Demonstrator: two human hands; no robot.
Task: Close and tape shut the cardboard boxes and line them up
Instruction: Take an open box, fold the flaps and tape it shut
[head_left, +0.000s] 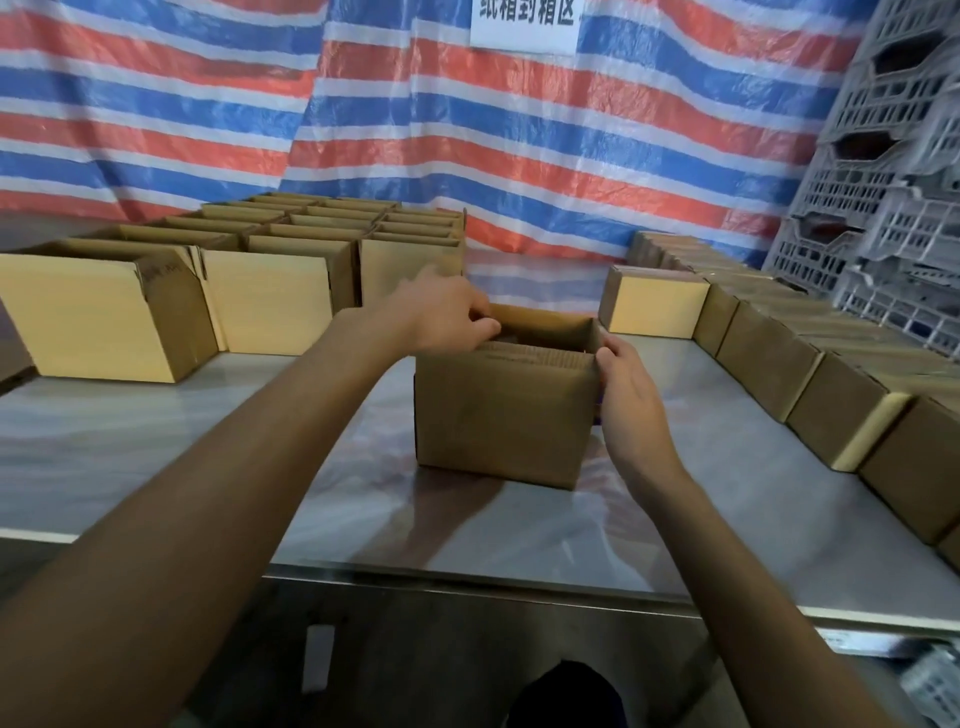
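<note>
A brown cardboard box (506, 413) stands open-topped in the middle of the steel table (208, 447). My left hand (447, 312) grips the top edge at the box's far left corner, fingers curled over a flap. My right hand (626, 379) holds the box's right side near the top corner, thumb on the front face. A block of several open boxes (270, 280) fills the table's back left. A row of closed boxes (810, 374) runs along the right side, from the back toward the front.
A red, white and blue striped tarp (467, 130) hangs behind the table, with a white sign (524, 23) on it. Grey plastic crates (893, 182) are stacked at the right. The table's front edge (467, 582) lies below my forearms.
</note>
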